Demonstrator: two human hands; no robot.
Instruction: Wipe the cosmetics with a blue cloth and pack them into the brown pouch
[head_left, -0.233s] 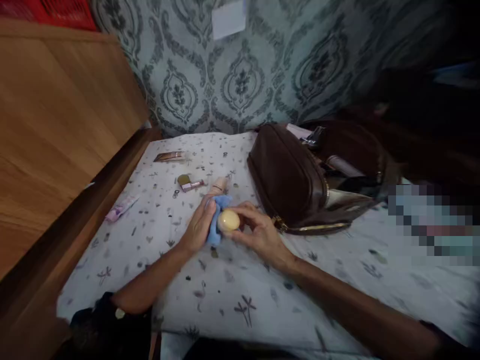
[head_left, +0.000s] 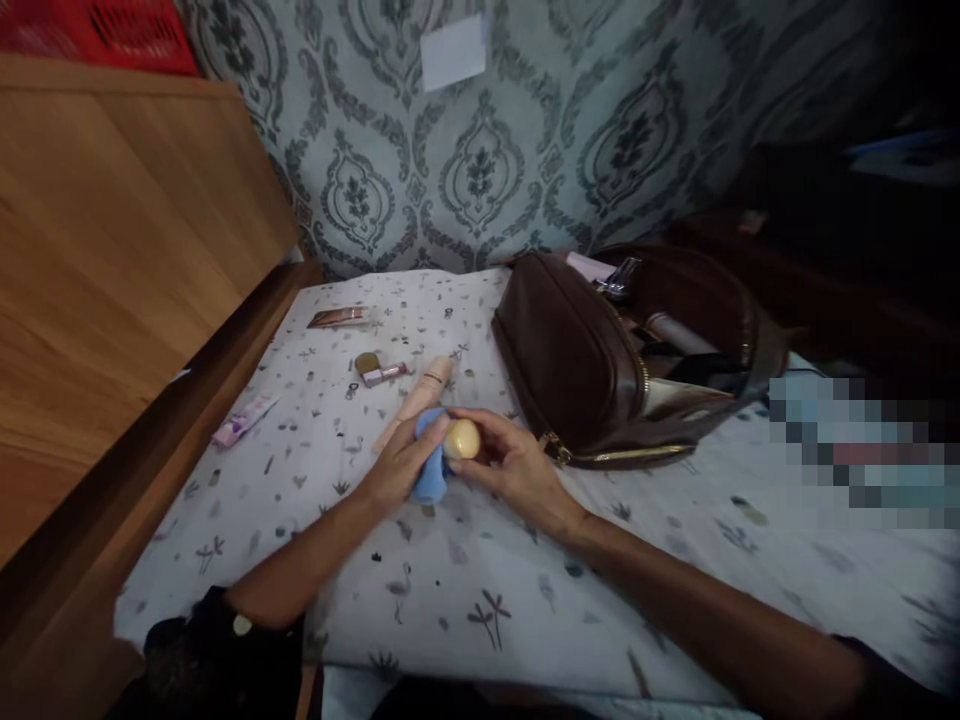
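My left hand [head_left: 399,462] is closed on a folded blue cloth [head_left: 430,478], its thumb lying over the cloth. In my right hand [head_left: 517,462] is a small round container with a glossy pale-yellow end [head_left: 463,439], gripped between thumb and fingers. The cloth presses against the container's left side; the rest of the container is hidden by cloth and fingers. Just beyond my left hand a peach-coloured tube [head_left: 424,393] lies on the patterned sheet. Farther off are a small pink-labelled tube [head_left: 385,374] and a round olive-gold item [head_left: 367,362].
An open brown leather bag [head_left: 574,350] with several items inside stands on the right. A brown packet [head_left: 337,317] and a purple-white tube [head_left: 244,420] lie to the left. A wooden panel [head_left: 135,200] borders the left side, below a red basket [head_left: 142,35].
My left hand and the cloth have shifted slightly down, uncovering more of the peach tube. The yellow-ended container has turned a little and sits slightly farther right.
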